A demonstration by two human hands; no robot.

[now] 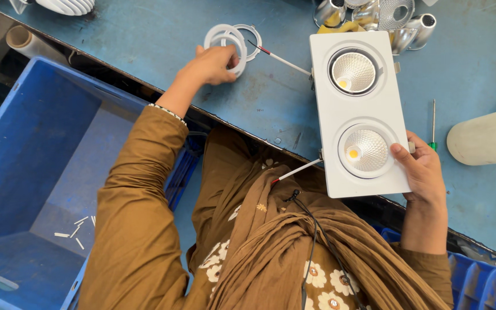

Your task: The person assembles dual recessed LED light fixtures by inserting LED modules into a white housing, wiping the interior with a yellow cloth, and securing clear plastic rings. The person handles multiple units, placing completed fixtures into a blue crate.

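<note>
Your open path: bare blue table (156,40) between rings (231,40) and fixture (360,112); reflectors (374,17) block beyond

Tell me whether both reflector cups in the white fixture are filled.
Yes: the white fixture, steadied by the right hand, shows a ribbed reflector in its upper opening and its lower opening.

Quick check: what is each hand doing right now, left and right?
Left hand: fingers closed on a white plastic ring lying on the blue table.
Right hand: gripping the edge of the white twin-lamp light fixture.
</note>
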